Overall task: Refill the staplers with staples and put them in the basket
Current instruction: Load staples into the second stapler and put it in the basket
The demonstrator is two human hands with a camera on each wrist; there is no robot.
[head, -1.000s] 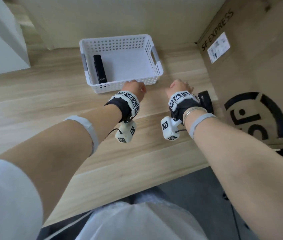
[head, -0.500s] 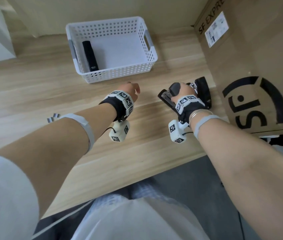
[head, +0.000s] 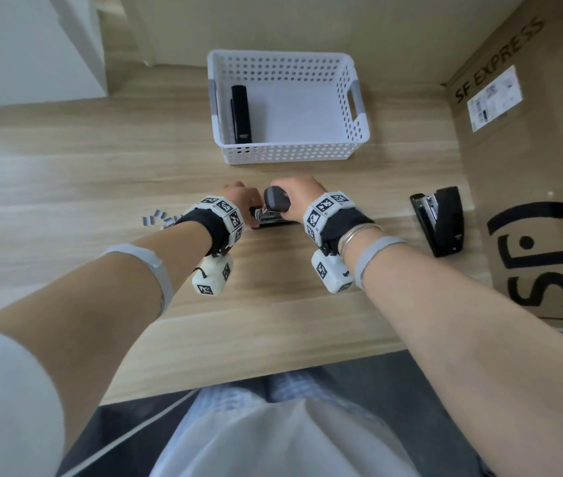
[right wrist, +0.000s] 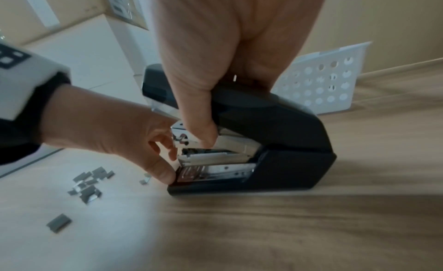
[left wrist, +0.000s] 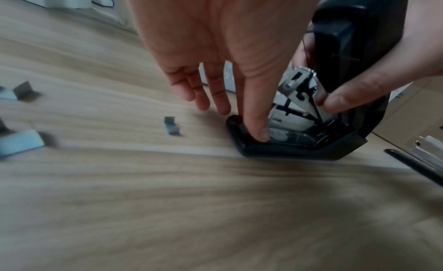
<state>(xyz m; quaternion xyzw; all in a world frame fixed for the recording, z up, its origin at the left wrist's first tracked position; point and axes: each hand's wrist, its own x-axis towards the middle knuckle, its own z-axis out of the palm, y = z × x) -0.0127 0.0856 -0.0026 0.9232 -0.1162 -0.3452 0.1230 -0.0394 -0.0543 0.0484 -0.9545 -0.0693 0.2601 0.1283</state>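
We see a black plastic desk stapler [right wrist: 275,142] sitting on the pale wood-grain surface [head: 101,187], in front of the basket and between our two hands, its top arm raised so the shiny metal staple channel [right wrist: 215,157] shows. Our right hand [head: 299,197] grips the raised black top arm from above, fingers wrapped over it and the thumb [right wrist: 199,131] pressing on the metal part beneath. Our left hand [head: 238,201] reaches in at the stapler's front end with fingers held fairly straight; one fingertip [left wrist: 257,134] presses down on the front of the black base, and in the right wrist view the thumb touches the base edge. It grips nothing. Just to the left of the left wrist, small grey strips of staples [right wrist: 88,184] lie scattered on the surface. Beyond the hands stands a white perforated plastic basket [head: 290,154] with a slim black closed stapler [head: 240,113] lying along its left wall. Further right, a second black stapler lying open [head: 441,218] rests on the surface beside a large brown cardboard box printed SF EXPRESS [head: 531,166].
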